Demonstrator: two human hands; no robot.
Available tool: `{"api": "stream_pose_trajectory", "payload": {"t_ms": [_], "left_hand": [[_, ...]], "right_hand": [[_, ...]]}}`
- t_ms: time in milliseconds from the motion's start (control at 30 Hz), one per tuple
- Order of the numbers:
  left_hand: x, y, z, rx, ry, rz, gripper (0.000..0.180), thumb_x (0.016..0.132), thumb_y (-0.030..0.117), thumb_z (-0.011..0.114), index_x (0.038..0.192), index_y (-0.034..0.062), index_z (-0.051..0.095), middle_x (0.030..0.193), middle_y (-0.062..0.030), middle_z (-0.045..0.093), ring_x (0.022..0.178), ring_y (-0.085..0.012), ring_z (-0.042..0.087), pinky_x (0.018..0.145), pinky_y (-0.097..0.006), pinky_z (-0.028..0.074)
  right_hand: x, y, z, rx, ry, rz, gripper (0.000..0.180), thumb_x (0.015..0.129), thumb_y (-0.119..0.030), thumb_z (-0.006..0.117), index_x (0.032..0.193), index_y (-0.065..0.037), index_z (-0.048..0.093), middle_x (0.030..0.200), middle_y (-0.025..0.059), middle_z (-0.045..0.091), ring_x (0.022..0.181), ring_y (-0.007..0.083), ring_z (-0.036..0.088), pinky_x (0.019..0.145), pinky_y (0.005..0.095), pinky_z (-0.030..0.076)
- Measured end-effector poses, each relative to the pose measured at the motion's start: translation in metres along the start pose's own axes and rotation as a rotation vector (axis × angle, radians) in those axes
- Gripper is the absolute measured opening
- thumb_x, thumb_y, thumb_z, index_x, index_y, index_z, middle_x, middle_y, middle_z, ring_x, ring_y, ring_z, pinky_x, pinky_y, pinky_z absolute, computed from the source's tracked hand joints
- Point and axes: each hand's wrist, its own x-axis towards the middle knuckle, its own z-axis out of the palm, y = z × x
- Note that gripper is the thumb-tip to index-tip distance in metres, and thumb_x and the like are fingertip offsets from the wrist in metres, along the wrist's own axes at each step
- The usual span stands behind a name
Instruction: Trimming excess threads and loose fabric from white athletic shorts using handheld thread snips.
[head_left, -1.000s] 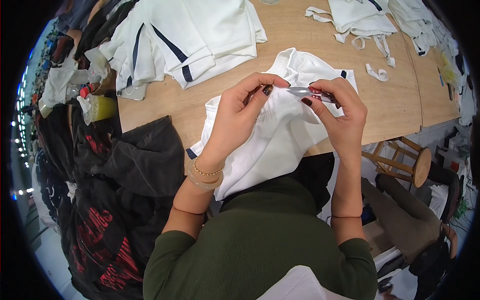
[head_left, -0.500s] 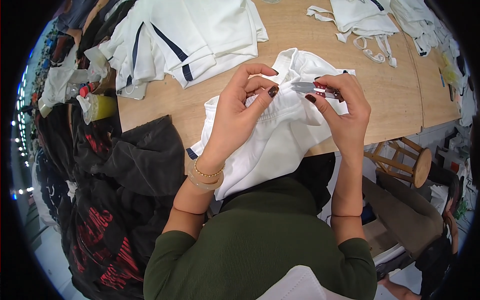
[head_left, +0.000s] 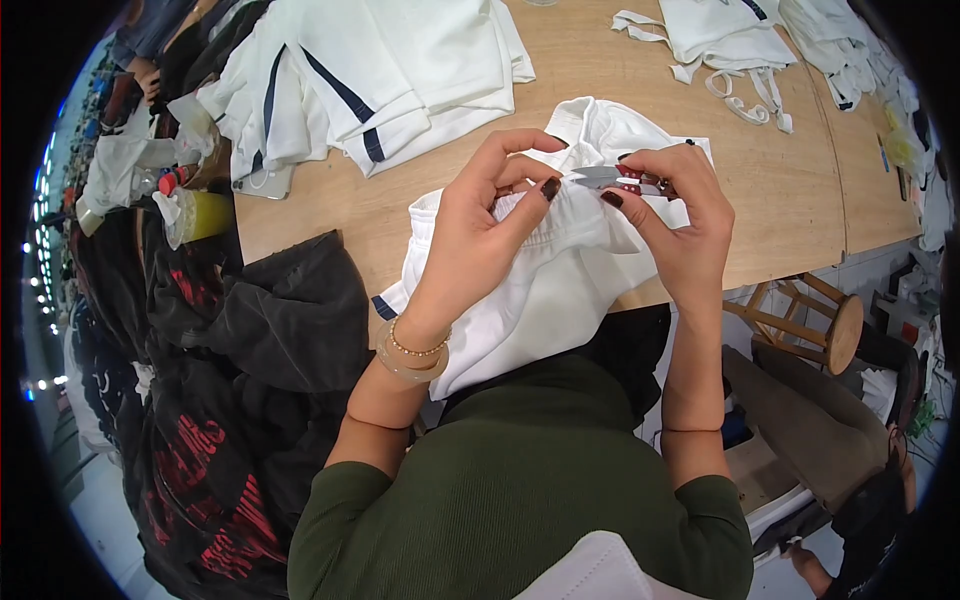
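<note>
Snips [head_left: 615, 180] pinched, right hand [head_left: 692, 200]; left hand [head_left: 475, 222] half-open

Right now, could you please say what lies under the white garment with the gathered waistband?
The wooden table supports the white garment, whose near end overhangs the edge; anything else beneath is covered.

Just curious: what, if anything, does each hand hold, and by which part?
Right hand: bladed tool, by its red handle. Left hand: at the white garment's waistband; whether it grips can't be told.
</note>
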Motion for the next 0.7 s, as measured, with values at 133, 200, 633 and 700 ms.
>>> {"api": "stream_pose_trajectory", "payload": {"t_ms": [133, 200, 633, 700], "left_hand": [[0.002, 0.000, 0.002, -0.011, -0.011, 0.005, 0.033, 0.083, -0.004, 0.051, 0.115, 0.0027, 0.052, 0.085, -0.0029, 0.062, 0.083, -0.0069, 0.056, 0.076, -0.021, 0.042], [0.002, -0.004, 0.002, -0.024, -0.009, 0.017, 0.034, 0.083, -0.005, 0.051, 0.116, 0.0029, 0.051, 0.084, -0.0026, 0.061, 0.081, -0.0066, 0.055, 0.075, -0.021, 0.042], [0.002, -0.004, 0.001, -0.018, -0.028, 0.034, 0.041, 0.082, -0.006, 0.051, 0.121, 0.0048, 0.049, 0.085, -0.0027, 0.062, 0.079, -0.0052, 0.051, 0.069, -0.019, 0.039], [0.001, -0.004, 0.001, -0.018, -0.024, 0.032, 0.041, 0.082, -0.006, 0.050, 0.121, 0.0048, 0.049, 0.085, -0.0027, 0.062, 0.079, -0.0053, 0.051, 0.069, -0.019, 0.039]], "right_hand": [[-0.005, -0.002, -0.002, 0.367, -0.021, 0.341, 0.024, 0.072, -0.002, 0.076, 0.092, -0.002, 0.063, 0.084, -0.0012, 0.062, 0.073, 0.0081, 0.053, 0.065, 0.0243, 0.045], [-0.001, -0.006, -0.001, 0.543, 0.047, 0.400, 0.025, 0.072, -0.002, 0.075, 0.094, -0.002, 0.063, 0.085, -0.0023, 0.063, 0.075, 0.0065, 0.053, 0.067, 0.0238, 0.045], [0.002, -0.010, -0.007, -0.122, 0.012, -0.071, 0.030, 0.063, -0.004, 0.079, 0.089, -0.005, 0.065, 0.079, 0.0037, 0.059, 0.071, 0.0187, 0.052, 0.061, 0.0291, 0.044], [0.003, -0.010, -0.007, -0.132, 0.011, -0.078, 0.029, 0.063, -0.004, 0.079, 0.089, -0.005, 0.065, 0.079, 0.0035, 0.060, 0.071, 0.0186, 0.052, 0.061, 0.0291, 0.044]]}}
